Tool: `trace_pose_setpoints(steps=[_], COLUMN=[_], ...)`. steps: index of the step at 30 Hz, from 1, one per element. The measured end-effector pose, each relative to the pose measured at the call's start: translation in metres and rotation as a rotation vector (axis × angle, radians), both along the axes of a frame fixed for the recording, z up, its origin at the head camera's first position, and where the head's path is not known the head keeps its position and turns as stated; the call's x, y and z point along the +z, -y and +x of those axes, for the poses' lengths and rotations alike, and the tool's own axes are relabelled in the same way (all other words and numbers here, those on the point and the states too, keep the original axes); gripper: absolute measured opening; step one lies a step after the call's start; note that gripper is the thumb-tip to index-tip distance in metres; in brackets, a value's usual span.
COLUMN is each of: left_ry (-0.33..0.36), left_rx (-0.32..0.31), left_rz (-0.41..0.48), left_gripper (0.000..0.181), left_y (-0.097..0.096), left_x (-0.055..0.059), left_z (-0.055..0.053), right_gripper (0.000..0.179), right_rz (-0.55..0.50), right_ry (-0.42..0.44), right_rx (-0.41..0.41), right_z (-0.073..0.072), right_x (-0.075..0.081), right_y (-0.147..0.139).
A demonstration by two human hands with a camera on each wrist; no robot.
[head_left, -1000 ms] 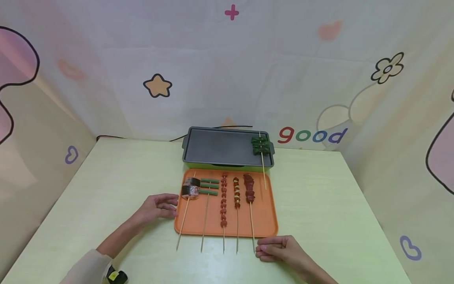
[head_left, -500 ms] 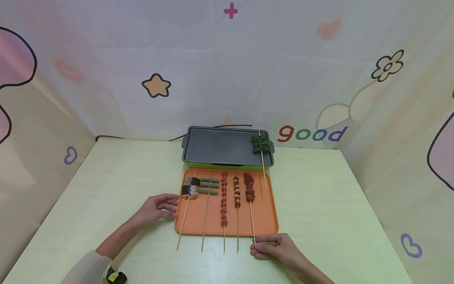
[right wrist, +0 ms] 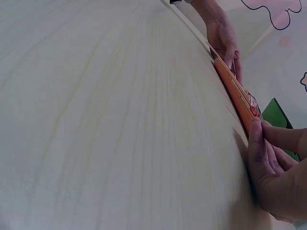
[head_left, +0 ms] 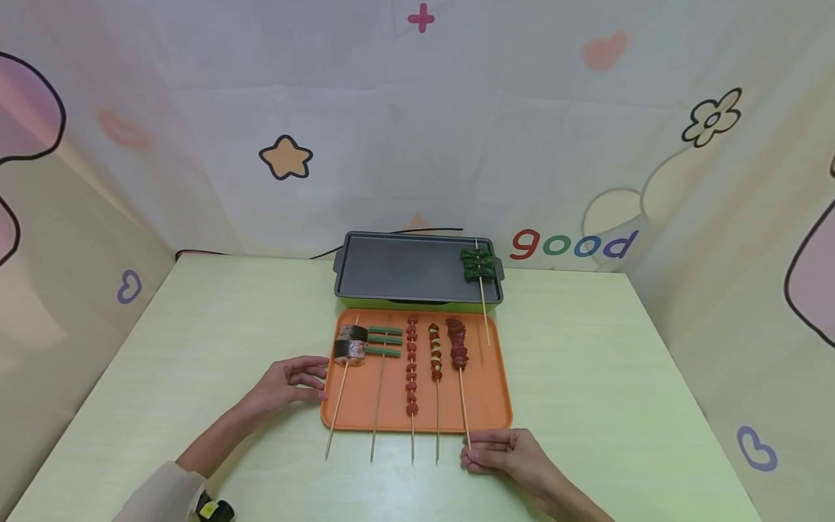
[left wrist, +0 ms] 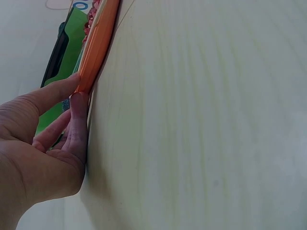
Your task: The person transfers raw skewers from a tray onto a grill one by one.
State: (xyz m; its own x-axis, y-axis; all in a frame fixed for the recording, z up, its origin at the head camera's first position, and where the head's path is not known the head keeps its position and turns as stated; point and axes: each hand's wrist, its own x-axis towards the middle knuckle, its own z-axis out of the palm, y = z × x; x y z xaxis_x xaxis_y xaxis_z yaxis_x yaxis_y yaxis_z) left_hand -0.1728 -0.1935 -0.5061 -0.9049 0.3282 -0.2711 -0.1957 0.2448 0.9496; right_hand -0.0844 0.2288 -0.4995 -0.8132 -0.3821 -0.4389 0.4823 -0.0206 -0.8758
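At the lower right of the orange tray (head_left: 485,406), my right hand (head_left: 505,455) pinches the bare end of a dark red meat skewer (head_left: 458,344) between thumb and fingers. Its meat lies on the tray. My left hand (head_left: 293,380) holds the tray's left edge, with thumb and fingertips at the rim in the left wrist view. Left of the meat skewer lie a thin skewer of red and green pieces (head_left: 435,351), a skewer of small red pieces (head_left: 412,370), a green bean skewer (head_left: 385,341) and a thick black-and-pink roll skewer (head_left: 351,344).
Behind the tray stands a dark griddle (head_left: 404,268) with a green base. A leafy green skewer (head_left: 479,264) lies on its right side, the stick reaching over the tray. A patterned cloth (head_left: 365,145) hangs behind the pale table (head_left: 574,348).
My right hand has moved slightly left and closed its fingers on the end of the meat skewer's stick. The left hand stays at the tray's edge.
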Motion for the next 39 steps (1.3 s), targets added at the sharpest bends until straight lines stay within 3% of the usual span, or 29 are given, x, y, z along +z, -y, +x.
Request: trace_pose_setpoints(steps=[17, 30, 39], left_ry=[0.020, 0.013, 0.010], left_rx=[0.024, 0.007, -0.001], left_rz=[-0.014, 0.006, 0.022], left_gripper=[0.065, 0.065, 0.065], left_y=[-0.002, 0.000, 0.001], left_x=[0.001, -0.001, -0.002], left_z=[0.000, 0.000, 0.000], right_gripper=[0.046, 0.048, 0.046], right_rz=[0.019, 0.000, 0.080], right_ry=[-0.053, -0.097, -0.115], right_rx=[0.009, 0.018, 0.004], right_z=[0.009, 0.011, 0.007], right_x=[0.005, 0.007, 0.016], right_y=[0.001, 0.002, 0.004])
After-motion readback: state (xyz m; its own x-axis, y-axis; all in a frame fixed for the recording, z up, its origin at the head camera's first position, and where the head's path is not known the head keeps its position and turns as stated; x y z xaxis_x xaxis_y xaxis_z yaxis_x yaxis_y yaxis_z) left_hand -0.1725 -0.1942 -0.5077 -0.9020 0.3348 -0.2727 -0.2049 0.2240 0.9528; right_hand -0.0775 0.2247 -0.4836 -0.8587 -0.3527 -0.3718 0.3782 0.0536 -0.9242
